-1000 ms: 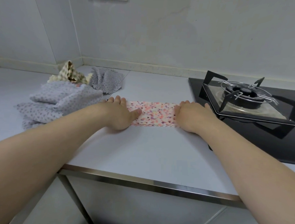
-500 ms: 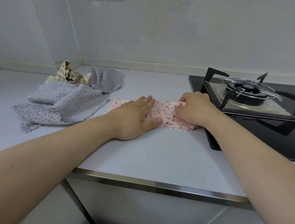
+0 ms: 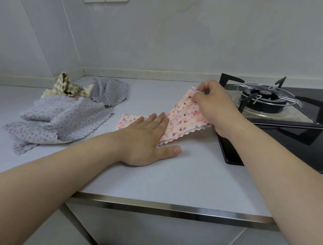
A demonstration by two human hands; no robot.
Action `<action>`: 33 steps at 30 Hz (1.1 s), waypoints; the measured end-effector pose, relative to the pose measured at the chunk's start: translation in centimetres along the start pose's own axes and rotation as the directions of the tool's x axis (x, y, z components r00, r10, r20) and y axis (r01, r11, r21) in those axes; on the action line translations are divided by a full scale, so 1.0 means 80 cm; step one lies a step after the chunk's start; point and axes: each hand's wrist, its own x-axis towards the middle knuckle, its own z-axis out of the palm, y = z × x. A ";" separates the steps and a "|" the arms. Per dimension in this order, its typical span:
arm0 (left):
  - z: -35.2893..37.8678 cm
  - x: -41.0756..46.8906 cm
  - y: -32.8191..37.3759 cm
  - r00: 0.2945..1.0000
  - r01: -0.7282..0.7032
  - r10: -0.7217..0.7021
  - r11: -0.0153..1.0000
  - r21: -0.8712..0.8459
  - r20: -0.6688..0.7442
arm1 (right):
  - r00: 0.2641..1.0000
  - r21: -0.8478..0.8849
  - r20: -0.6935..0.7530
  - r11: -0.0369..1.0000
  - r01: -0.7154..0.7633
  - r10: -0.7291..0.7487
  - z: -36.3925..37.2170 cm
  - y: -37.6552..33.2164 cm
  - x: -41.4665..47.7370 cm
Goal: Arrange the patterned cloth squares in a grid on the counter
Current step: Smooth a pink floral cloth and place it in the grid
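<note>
My left grip (image 3: 147, 138) flat, fingers straight, pins pink cloth (image 3: 184, 121) to worktop (image 3: 173, 178) as anchor. My right grip (image 3: 216, 108) pinches its raised 1 o'clock corner, likely for folding. Cloth mid-worktop; grey cloth pile (image 3: 64, 118) at 9 o'clock, untouched.

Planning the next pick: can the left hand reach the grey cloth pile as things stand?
Probably yes. The left hand presses flat on the pink cloth; the grey cloth pile lies just beside it on the counter, with nothing between.
</note>
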 end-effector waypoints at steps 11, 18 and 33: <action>0.005 -0.003 0.020 1.000 0.006 -0.006 1.000 -0.023 -0.001 | 0.990 0.227 0.019 0.965 0.129 -0.136 0.000 -0.014 -0.013; 0.008 -0.003 0.034 0.994 -0.008 0.003 0.999 -0.051 -0.106 | 0.987 0.228 0.020 0.962 0.148 -0.157 0.000 -0.013 -0.012; 0.007 -0.006 0.039 0.997 -0.070 0.069 0.997 -0.032 -0.031 | 0.992 0.225 0.062 0.970 0.095 -0.112 -0.003 -0.016 -0.015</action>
